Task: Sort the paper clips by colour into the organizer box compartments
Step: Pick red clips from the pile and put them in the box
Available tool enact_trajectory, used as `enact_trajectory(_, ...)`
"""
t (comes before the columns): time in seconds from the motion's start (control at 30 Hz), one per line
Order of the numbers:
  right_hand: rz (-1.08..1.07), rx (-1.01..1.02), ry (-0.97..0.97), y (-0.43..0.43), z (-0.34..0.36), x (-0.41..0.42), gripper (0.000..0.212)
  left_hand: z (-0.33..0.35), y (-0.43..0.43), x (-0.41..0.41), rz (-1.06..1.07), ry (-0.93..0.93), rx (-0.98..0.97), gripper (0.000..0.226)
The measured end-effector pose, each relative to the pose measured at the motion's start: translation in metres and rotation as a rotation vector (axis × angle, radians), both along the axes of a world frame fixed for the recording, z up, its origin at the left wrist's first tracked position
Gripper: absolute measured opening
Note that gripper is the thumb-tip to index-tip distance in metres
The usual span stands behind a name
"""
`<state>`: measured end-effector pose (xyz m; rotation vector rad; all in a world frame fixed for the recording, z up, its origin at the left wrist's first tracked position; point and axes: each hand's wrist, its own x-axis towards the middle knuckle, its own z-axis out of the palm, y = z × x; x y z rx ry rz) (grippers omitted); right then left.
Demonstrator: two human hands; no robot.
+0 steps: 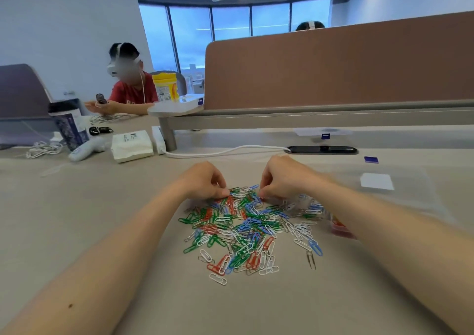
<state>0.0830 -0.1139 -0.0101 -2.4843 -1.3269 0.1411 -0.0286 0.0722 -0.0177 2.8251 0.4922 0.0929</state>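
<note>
A heap of paper clips (pixel 246 229) in green, red, blue, white and bare metal lies spread on the beige table (pixel 102 206). At the heap's far edge, my left hand (pixel 205 180) has its fingers curled and thumb and fingertips pinched on clips. My right hand (pixel 282 178) mirrors it, fingertips pinching clips at the far right of the heap. The clear organizer box (pixel 342 232) sits right of the heap, mostly hidden under my right forearm. Red clips show in one compartment and blue and white ones further back.
A clear plastic lid with a white label (pixel 376 181) lies at the right. A white cable (pixel 218 152) runs to a desk socket (pixel 322 150) behind my hands. Tissues (pixel 132 146), a tumbler (pixel 69 124) and another person are far left, a brown partition (pixel 333 72) behind.
</note>
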Motion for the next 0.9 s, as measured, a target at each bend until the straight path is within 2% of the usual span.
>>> enact_trajectory(0.1, 0.022, 0.028, 0.02, 0.009, -0.002, 0.001, 0.011, -0.001, 0.0, 0.004, 0.003, 0.006, -0.051, 0.016)
enact_trajectory(0.27, 0.148, 0.093, 0.046, 0.027, -0.001, -0.009, 0.004, 0.002, 0.001, 0.006, -0.013, 0.06, 0.0, 0.013)
enact_trajectory(0.37, 0.239, 0.035, 0.01, 0.038, -0.001, -0.014, 0.019, 0.006, 0.002, 0.003, -0.02, 0.068, 0.004, 0.01)
enact_trajectory(0.47, 0.278, -0.002, -0.014, 0.044, -0.002, -0.014, 0.024, 0.014, 0.003, -0.002, -0.016, 0.034, -0.034, 0.002)
enact_trajectory(0.73, 0.314, -0.04, -0.04, 0.049, -0.001, -0.018, 0.016, 0.017, 0.007, -0.006, 0.011, 0.025, -0.143, 0.018)
enact_trajectory(0.9, 0.296, -0.035, -0.058, 0.05, -0.003, -0.019, 0.006, 0.019, 0.009, -0.008, 0.018, 0.041, -0.166, 0.018)
